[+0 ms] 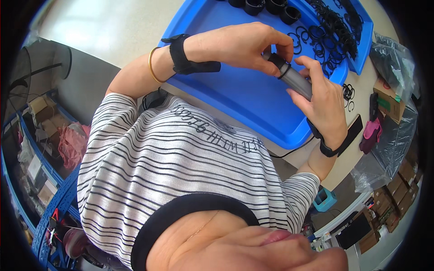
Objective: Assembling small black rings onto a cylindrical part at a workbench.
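One grey cylinder (298,82) lying clamped in the right hand (323,106), long axis slanting up toward the left hand (244,45), which is pinching its one black end ring (279,63) (four black caps (264,7) beyond), above a blue tray (244,97) sitting on the counter (113,27).

Brown cardboard boxes (400,187) right, clear plastic bags (392,54)
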### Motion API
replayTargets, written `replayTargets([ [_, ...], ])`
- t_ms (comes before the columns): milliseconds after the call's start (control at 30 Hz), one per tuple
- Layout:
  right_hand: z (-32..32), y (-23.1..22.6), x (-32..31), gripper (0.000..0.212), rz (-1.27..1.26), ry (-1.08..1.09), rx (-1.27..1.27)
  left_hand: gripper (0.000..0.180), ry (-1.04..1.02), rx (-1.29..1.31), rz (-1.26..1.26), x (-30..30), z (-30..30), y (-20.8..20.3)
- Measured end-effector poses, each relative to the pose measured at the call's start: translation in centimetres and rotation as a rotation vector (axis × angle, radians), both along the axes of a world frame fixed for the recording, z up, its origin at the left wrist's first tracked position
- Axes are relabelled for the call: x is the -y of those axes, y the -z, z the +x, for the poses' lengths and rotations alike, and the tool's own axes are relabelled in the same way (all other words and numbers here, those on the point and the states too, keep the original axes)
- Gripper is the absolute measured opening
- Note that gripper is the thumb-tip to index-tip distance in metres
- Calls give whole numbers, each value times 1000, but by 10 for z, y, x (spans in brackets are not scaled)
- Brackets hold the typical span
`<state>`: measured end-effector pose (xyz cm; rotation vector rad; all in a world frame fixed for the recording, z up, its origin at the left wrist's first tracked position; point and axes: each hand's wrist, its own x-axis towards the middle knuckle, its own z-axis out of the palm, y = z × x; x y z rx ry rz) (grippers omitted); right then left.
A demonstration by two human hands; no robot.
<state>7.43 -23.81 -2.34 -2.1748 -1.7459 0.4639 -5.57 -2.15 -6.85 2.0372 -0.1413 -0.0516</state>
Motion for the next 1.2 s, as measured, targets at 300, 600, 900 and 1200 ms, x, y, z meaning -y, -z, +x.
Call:
replayTargets([
  [300,2,-5,1,44,104,10,55,33,-15,152,-17,-5,11,15],
  [600,9,-6,-2,39,117,33,92,42,43,81,-37,-7,30,26],
  [900,16,-9,-28,37,39,-82,251,45,77,50,-5,-17,41,36],
  [1200,19,-14,-48,37,-75,-89,343,46,48,110,-2,-19,58,59],
])
